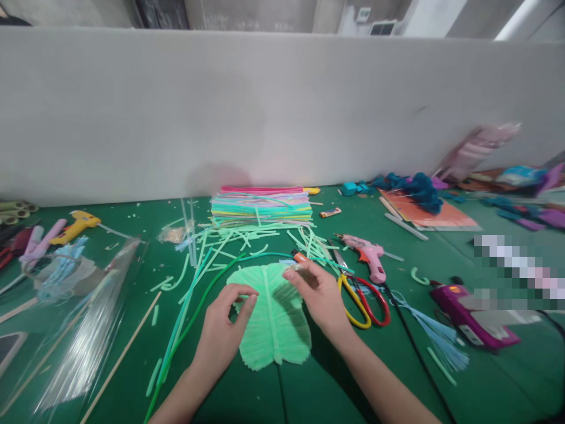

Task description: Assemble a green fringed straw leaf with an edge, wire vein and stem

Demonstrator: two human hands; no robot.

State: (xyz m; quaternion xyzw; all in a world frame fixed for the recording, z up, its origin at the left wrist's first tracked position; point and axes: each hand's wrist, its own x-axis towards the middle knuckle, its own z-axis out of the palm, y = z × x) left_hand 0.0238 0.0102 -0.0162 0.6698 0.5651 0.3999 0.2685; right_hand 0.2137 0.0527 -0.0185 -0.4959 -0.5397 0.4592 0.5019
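A light green leaf shape [276, 318] made of fuzzy pipe cleaners, with a raised midrib, lies on the green table in front of me. Over its left side is my left hand [227, 321], thumb and index finger brought together in a pinch; anything between them is too small to make out. My right hand [320, 294] is at the leaf's upper right edge, its thumb and index finger closed in a pinch. What it holds, if anything, cannot be made out. Just behind its fingers shows a small orange-ended object [301, 257], partly hidden.
Scissors [362, 300] with yellow and red handles and a pink glue gun [371, 253] lie right of the leaf. Behind it are bundled coloured pipe cleaners [260, 207] and green offcuts. To the left are a wooden stick [123, 353], clear plastic sleeves [95, 330] and a yellow glue gun [77, 227].
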